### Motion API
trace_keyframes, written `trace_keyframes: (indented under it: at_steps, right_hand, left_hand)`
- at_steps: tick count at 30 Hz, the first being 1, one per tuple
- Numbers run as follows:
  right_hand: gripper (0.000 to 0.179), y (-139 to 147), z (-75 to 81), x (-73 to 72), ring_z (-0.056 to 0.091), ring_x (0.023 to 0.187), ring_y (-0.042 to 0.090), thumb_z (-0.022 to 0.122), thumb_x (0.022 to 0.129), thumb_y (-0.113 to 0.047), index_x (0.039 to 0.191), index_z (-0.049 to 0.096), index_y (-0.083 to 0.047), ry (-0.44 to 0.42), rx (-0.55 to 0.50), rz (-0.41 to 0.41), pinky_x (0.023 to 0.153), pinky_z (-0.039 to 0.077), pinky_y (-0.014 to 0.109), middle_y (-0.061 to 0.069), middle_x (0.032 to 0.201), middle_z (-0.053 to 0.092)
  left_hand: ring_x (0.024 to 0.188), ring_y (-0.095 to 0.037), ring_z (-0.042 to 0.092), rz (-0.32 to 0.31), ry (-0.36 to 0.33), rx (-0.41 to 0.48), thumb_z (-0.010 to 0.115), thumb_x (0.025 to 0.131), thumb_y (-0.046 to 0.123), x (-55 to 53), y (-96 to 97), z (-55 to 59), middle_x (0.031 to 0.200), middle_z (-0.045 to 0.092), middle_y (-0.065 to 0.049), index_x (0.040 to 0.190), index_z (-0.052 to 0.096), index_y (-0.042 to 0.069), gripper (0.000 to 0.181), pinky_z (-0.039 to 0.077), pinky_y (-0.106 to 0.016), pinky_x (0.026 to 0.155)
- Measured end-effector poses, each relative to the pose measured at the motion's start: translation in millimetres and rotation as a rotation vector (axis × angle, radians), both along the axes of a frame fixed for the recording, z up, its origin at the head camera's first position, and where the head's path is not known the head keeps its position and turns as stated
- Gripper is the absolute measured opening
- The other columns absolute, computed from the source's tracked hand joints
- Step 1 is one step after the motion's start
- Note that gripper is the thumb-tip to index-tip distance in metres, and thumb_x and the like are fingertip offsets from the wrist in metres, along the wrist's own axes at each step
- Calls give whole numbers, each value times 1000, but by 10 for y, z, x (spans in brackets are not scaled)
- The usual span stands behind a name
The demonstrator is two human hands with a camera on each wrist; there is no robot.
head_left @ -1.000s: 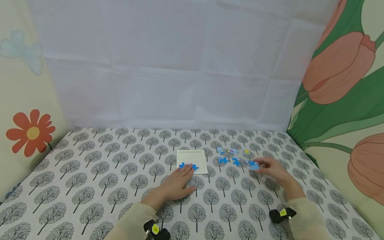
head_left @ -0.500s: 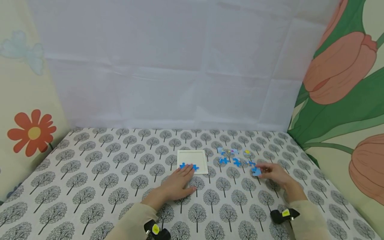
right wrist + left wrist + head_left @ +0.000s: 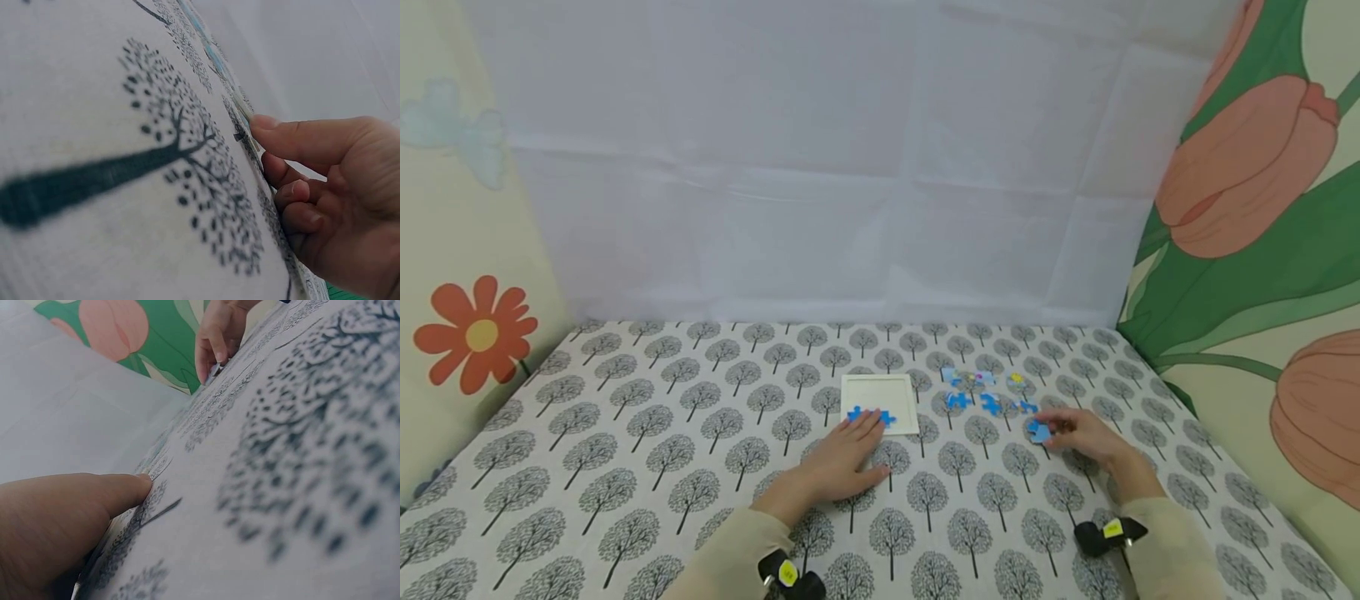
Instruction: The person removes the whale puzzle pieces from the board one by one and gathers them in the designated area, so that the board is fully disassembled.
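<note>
My left hand (image 3: pixel 838 458) lies flat with straight fingers across the near edge of a white square puzzle tray (image 3: pixel 880 388). Blue jigsaw pieces (image 3: pixel 887 418) in the tray show beside its fingertips; the fingers hide part of them. On the right, my right hand (image 3: pixel 1086 437) pinches a blue jigsaw piece (image 3: pixel 1039 432) between thumb and curled fingers, low over the cloth. The left wrist view also shows this right hand (image 3: pixel 222 337) with the piece (image 3: pixel 214 372) tilted at its fingertips. In the right wrist view the thumb (image 3: pixel 265 122) shows, but the piece is mostly hidden.
Several loose jigsaw pieces (image 3: pixel 990 404) lie between the tray and my right hand, some light blue with yellow or pink spots. A tree-patterned cloth (image 3: pixel 715 483) covers the table. A white sheet (image 3: pixel 820 167) hangs behind it, and flower-painted walls flank both sides.
My right hand has drawn its jigsaw piece slightly towards me and turned it, uncovering another blue piece behind. My left hand has stayed in place.
</note>
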State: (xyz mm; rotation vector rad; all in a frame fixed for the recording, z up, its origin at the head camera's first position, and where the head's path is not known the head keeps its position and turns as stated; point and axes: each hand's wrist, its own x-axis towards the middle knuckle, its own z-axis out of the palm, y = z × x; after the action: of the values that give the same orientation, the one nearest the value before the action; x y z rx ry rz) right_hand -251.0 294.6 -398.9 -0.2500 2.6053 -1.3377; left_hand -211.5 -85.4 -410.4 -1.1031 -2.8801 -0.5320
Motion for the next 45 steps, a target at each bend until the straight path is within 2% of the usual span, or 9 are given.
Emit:
trace_keyframes:
  at_steps: [13,30,39,45]
  right_hand:
    - [45,9,-26,-43,37,69,20,67,73,-5,115,51,4,-24,5,34,60,34,32,8,82,43]
    - [45,30,-23,-44,40,71,21,65,75,-6,116,48,7,-7,-28,67,62,39,33,10,85,45]
    - [46,27,-6,-49,46,74,19,63,78,-13,117,49,5,-12,-30,-16,62,42,30,8,85,50]
    - [46,-11,38,-31,41,59,13,60,81,-13,120,46,6,-46,-72,-47,53,39,27,7,82,50]
  left_hand:
    - [126,-31,15,-6,12,-1,44,88,34,-10,3,-7,137,20,-20,131,28,-7,62,13,-44,100]
    - [126,-32,15,-4,9,7,45,88,35,-22,0,-16,138,20,-20,131,28,-7,62,13,-44,100]
    - [125,-31,17,12,-11,51,46,87,35,-37,-9,-23,137,22,-18,131,30,-5,62,15,-43,100]
    - [125,-33,18,19,-26,83,48,87,33,-15,-19,13,136,23,-20,129,33,-7,60,15,-44,100]
